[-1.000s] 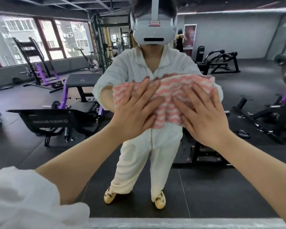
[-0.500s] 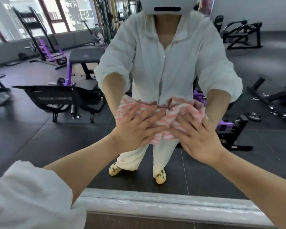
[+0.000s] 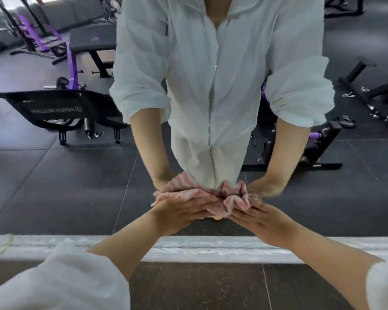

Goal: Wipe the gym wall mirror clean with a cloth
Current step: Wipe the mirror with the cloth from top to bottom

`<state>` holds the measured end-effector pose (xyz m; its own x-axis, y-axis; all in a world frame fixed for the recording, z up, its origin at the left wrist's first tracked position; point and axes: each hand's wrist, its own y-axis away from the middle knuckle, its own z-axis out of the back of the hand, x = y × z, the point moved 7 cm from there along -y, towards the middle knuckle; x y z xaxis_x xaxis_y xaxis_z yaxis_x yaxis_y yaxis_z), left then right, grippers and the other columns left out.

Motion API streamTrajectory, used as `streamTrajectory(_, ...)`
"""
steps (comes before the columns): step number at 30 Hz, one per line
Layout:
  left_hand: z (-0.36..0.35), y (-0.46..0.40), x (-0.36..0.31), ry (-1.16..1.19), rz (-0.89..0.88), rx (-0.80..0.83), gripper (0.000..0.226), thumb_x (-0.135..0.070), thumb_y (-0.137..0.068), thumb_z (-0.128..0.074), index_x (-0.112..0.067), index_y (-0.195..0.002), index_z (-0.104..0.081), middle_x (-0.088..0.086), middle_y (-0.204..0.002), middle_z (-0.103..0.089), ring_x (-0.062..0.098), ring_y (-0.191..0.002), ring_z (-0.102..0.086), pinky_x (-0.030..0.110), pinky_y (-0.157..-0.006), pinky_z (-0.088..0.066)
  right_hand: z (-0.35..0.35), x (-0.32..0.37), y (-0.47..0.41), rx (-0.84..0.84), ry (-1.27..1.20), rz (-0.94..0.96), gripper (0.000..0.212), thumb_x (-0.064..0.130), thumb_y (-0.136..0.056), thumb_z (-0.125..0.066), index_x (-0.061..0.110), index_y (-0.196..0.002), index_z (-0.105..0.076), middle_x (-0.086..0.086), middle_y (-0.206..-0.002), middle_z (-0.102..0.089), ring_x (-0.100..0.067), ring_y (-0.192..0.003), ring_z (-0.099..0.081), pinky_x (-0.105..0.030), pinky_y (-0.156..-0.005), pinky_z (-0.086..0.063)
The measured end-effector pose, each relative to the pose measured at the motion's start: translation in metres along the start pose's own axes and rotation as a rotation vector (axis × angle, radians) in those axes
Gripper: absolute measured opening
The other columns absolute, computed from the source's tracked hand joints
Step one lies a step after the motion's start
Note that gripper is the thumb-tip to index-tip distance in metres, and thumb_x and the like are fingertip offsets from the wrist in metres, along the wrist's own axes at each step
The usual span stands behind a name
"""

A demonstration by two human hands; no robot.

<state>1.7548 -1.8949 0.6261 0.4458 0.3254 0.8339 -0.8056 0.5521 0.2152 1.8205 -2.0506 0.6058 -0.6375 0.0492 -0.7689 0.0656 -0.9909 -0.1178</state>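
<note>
So I've got both hands flat on the pink-and-white cloth, pressing it low on the mirror, just above its silver bottom edge. Left hand at 9 o'clock of the cloth, right hand at 3, fingers straight, not gripping.

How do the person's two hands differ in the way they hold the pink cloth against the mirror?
The left hand lies flat on the smoother side of the cloth; the right hand presses the bunched, crumpled side. The left hand covers more cloth than the right. Both have straight fingers pushing it against the mirror.
</note>
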Motion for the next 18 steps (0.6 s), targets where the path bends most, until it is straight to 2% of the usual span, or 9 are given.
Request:
streamTrajectory(2, -0.011, -0.005, -0.028, 0.008, -0.180, 0.102, 0.072, -0.029, -0.099, -0.023, -0.001, -0.140, 0.029, 0.016, -0.143, 0.036, 0.032, -0.135, 0.031, 0.047, -0.110, 0.025, -0.013, 0.020, -0.002, 0.152, 0.002, 0.069, 0.088, 0.017, -0.077, -0.042, -0.006, -0.148, 0.004, -0.020, -0.156, -0.003, -0.037, -0.144, 0.006, -0.048, -0.118, 0.013)
streamTrajectory(4, -0.035, -0.012, -0.055, 0.130, -0.224, 0.338, 0.070, -0.025, -0.101, -0.023, -0.004, -0.140, 0.032, 0.010, -0.141, 0.044, 0.025, -0.137, 0.034, 0.042, -0.113, 0.021, -0.022, 0.046, -0.001, 0.290, -0.040, 0.138, 0.087, 0.025, -0.084, -0.044, -0.007, -0.149, 0.003, -0.020, -0.159, 0.001, -0.041, -0.142, 0.013, -0.050, -0.115, 0.017)
streamTrajectory(7, -0.040, -0.014, -0.041, 0.161, 0.182, 0.349, 0.066, -0.040, -0.103, -0.010, 0.000, -0.134, 0.033, 0.004, -0.143, 0.039, -0.003, -0.134, 0.033, 0.041, -0.110, 0.025, -0.018, 0.065, -0.001, 0.491, -0.086, 0.185, 0.078, 0.031, -0.099, -0.031, -0.004, -0.141, 0.025, -0.023, -0.146, 0.031, -0.044, -0.132, 0.030, -0.054, -0.102, 0.024)
streamTrajectory(8, -0.037, -0.012, -0.043, 0.207, 0.150, 0.337, 0.067, -0.037, -0.104, -0.016, -0.003, -0.134, 0.033, 0.004, -0.145, 0.038, 0.001, -0.136, 0.032, 0.039, -0.109, 0.026, -0.012, 0.063, -0.003, 0.595, -0.165, 0.159, 0.075, 0.028, -0.101, -0.026, -0.001, -0.135, 0.034, -0.022, -0.139, 0.039, -0.042, -0.131, 0.032, -0.053, -0.098, 0.026)
streamTrajectory(10, -0.028, -0.010, -0.051, 0.296, -0.092, 0.329, 0.073, -0.026, -0.102, -0.029, -0.008, -0.137, 0.032, 0.004, -0.140, 0.044, 0.017, -0.140, 0.029, 0.038, -0.107, 0.026, 0.007, 0.051, -0.008, 0.662, -0.276, 0.058, 0.074, 0.025, -0.102, -0.024, 0.003, -0.128, 0.042, -0.021, -0.133, 0.046, -0.043, -0.123, 0.040, -0.053, -0.094, 0.030)
streamTrajectory(12, -0.011, -0.010, -0.026, 0.252, -0.144, 0.250, 0.072, -0.025, -0.102, -0.027, -0.007, -0.139, 0.032, 0.005, -0.130, 0.050, 0.020, -0.139, 0.030, 0.040, -0.100, 0.029, 0.024, 0.030, -0.004, 0.551, -0.264, -0.078, 0.075, 0.022, -0.099, -0.028, 0.004, -0.136, 0.035, -0.023, -0.143, 0.035, -0.045, -0.126, 0.037, -0.054, -0.102, 0.031)
streamTrajectory(13, -0.004, -0.014, -0.016, 0.264, -0.113, 0.226, 0.071, -0.024, -0.103, -0.026, -0.008, -0.137, 0.034, 0.004, -0.127, 0.051, 0.019, -0.139, 0.030, 0.038, -0.097, 0.031, 0.033, 0.017, 0.000, 0.411, -0.245, -0.155, 0.079, 0.021, -0.093, -0.036, 0.005, -0.144, 0.022, -0.023, -0.151, 0.018, -0.043, -0.136, 0.026, -0.053, -0.109, 0.024)
streamTrajectory(15, 0.014, -0.017, 0.009, 0.368, 0.016, 0.173, 0.066, -0.020, -0.103, -0.024, -0.019, -0.138, 0.032, -0.001, -0.130, 0.048, 0.016, -0.141, 0.026, 0.033, -0.095, 0.035, 0.051, -0.012, 0.008, 0.301, -0.207, -0.295, 0.090, 0.018, -0.078, -0.051, 0.004, -0.152, -0.003, -0.020, -0.153, -0.015, -0.039, -0.146, -0.003, -0.050, -0.116, 0.002)
streamTrajectory(18, 0.047, -0.019, 0.049, 0.209, 0.203, -0.134, 0.066, -0.030, -0.097, -0.034, -0.020, -0.147, 0.007, 0.003, -0.144, 0.030, 0.017, -0.142, 0.016, 0.042, -0.103, 0.033, 0.078, -0.053, 0.021, 0.186, -0.190, -0.480, 0.090, 0.012, -0.077, -0.047, 0.002, -0.152, 0.002, -0.018, -0.150, -0.031, -0.034, -0.146, -0.007, -0.046, -0.117, -0.008)
